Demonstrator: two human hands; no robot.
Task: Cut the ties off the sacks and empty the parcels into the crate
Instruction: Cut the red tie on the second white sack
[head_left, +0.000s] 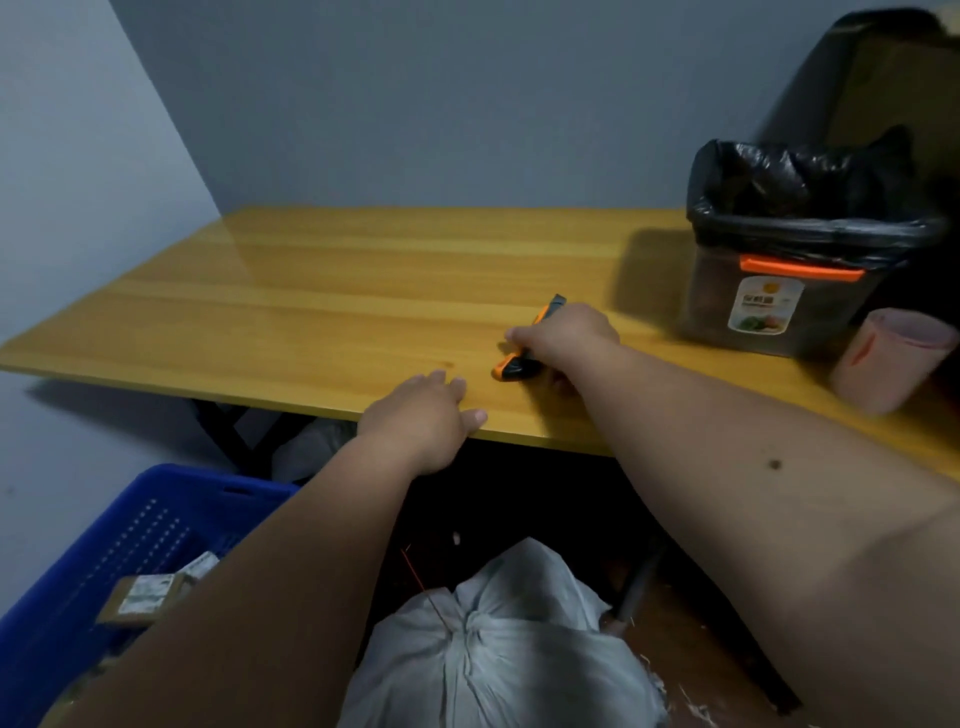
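orange knife (524, 347), one sack (498, 644), two parcels (143, 595).

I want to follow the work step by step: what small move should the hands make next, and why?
Probably lift the orange and black utility knife off the yellow wooden table and bring it down to the tied white woven sack. The right hand grips the knife on the tabletop, the left hand rests open at the table edge, and the sack's neck looks tied shut.
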